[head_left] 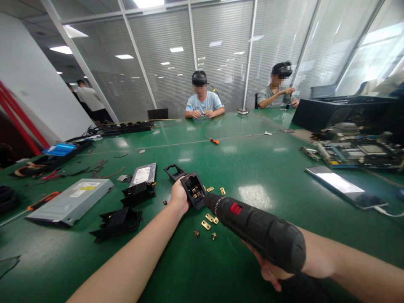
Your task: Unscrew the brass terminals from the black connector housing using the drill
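From where I stand, the left hand [179, 197] is closed around a small black housing [190, 180], tipped so that its open side faces back toward the wearer, with brass-coloured fittings [195, 196] visible inside. The right hand [268, 269] is wrapped around a black power driver [259, 229] with a red switch on top; the body of the tool hides much of that grip. The driver's nose points at the housing in the left hand and overlaps its edge, though I can't tell whether the two touch.

Just beyond the left hand sits a black frame [174, 171]. On the green tabletop [176, 273], brass plates [206, 225] lie between the two hands, a few in front of the driver's nose and a couple past it. Nearer the wearer, between the forearms, are two screws [197, 233].

To the left of the left hand are two black modules [118, 223], one nearer the wearer than the other, with a hard drive [143, 174] just behind the farther one. Further left lies a flat silver drive [72, 200]. Well beyond both hands rests an orange-handled screwdriver [213, 141]. Off to the right of the right hand, a phone [344, 186] lies near a circuit board [362, 149]. Across from the wearer, two people [204, 103] sit with their own hands raised.
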`<state>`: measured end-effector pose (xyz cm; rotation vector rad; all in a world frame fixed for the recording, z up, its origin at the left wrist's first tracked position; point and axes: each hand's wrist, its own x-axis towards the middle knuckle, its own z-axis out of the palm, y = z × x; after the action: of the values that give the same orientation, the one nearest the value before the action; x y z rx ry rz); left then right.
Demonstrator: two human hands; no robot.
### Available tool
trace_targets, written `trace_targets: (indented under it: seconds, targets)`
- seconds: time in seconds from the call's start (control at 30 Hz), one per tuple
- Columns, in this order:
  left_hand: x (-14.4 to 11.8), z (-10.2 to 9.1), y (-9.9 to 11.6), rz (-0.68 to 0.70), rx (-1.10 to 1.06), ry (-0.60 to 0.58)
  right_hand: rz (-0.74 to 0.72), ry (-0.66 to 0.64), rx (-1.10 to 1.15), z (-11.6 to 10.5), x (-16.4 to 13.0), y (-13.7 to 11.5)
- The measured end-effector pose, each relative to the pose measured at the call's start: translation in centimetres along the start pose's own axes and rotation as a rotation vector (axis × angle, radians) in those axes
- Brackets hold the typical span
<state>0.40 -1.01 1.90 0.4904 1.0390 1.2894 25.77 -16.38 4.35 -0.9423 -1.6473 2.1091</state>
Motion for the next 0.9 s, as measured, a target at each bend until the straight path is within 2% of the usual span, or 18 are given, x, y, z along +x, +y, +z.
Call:
trace_targets:
  seconds: [0.2,0.43,0.7,0.9]
  targets:
    - [0.0,0.0,0.0,-0.020,-0.013,0.002,-0.030,0.056,0.051,0.5,-0.3,-0.9]
    - [0.1,0.1,-0.1,0.008,0.001,-0.004,0.000,-0.020,0.100,-0.4,-0.2,0.0]
    - [0.2,0.1,-0.1,0.006,0.012,0.015,-0.028,0.021,0.088,0.8,-0.4,-2.1]
    - [0.1,0.2,0.0,-0.012,-0.004,0.003,-0.029,-0.023,0.041,-0.2,-0.3,-1.0]
